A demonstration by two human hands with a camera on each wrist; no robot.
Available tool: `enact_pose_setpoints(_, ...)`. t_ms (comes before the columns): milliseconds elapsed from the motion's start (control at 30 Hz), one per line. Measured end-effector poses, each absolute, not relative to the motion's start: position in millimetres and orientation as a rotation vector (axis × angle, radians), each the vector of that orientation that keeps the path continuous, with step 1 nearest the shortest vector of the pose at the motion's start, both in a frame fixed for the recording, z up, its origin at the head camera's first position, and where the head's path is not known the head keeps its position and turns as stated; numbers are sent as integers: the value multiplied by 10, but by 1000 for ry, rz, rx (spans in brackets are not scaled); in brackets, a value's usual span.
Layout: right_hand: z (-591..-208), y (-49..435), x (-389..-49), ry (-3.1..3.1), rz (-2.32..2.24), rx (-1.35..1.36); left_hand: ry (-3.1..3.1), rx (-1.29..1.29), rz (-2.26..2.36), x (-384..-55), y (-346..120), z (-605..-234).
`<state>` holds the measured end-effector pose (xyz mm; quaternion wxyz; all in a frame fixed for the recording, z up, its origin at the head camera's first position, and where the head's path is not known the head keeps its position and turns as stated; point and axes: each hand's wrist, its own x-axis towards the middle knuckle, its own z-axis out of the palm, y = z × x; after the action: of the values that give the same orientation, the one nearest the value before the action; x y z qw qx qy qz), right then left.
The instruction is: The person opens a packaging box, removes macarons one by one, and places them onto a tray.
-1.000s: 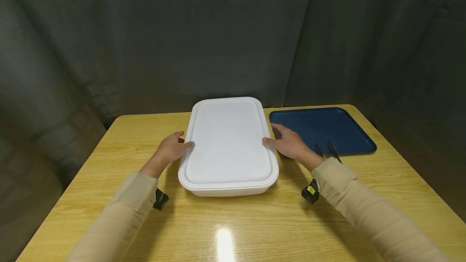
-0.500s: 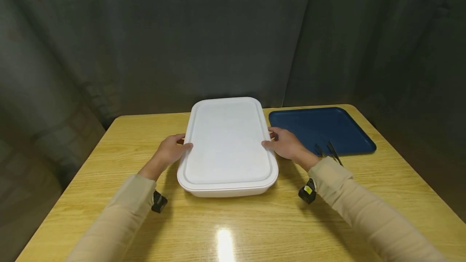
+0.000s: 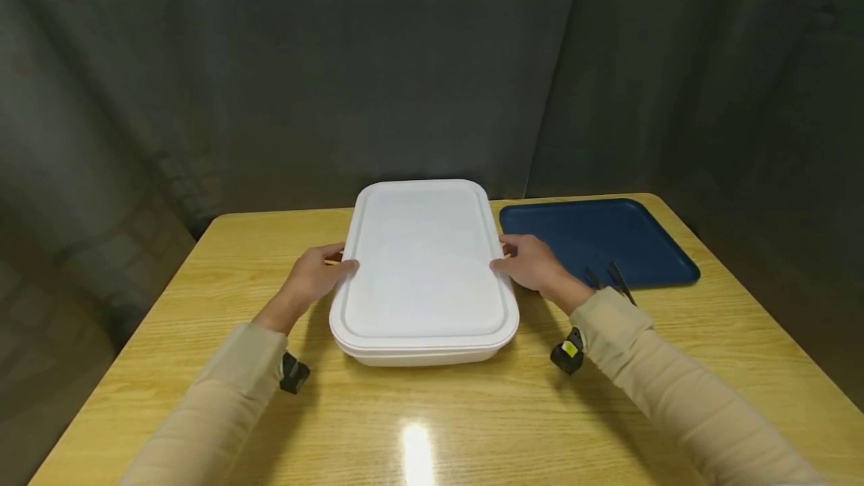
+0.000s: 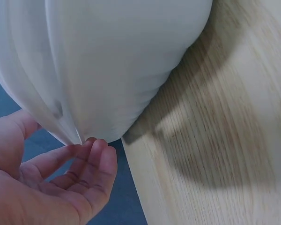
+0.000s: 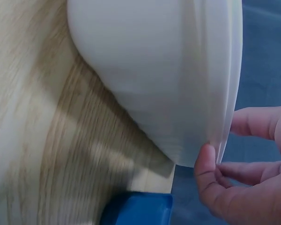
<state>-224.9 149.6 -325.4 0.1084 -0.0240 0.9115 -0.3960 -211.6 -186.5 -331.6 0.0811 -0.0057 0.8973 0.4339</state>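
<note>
A white plastic tub (image 3: 427,358) stands on the wooden table under a flat white lid (image 3: 425,261). My left hand (image 3: 310,278) grips the lid's left edge, thumb on top and fingers beneath. On the opposite edge, my right hand (image 3: 533,267) grips the lid in the same way. A narrow gap shows between the lid and the tub's rim in the left wrist view. At the near end, the lid's edge sits slightly above the tub's rim. What the tub holds is hidden.
A dark blue tray (image 3: 594,238) lies at the back right of the table (image 3: 270,433). Dark tongs (image 3: 617,280), partly hidden behind the right sleeve, rest against its near edge. A dark curtain (image 3: 378,73) hangs close behind the table.
Both hands' fingers have closed under the lid's edges. The lid has risen slightly, and a rim line of the tub now shows below it at the near end.
</note>
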Motion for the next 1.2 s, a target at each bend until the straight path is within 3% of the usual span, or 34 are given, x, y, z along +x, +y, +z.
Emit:
enact_pose_setpoints(667, -3245, 1525, -2170, 2653, -1299, -7, 2669, -33, 1371, -2074, -1871, -3299)
enact_pose_setpoints(1200, -3112, 1491, -2207, 2621, -1364, -48, 2650, -117, 1314, -2062, -1907, -2987)
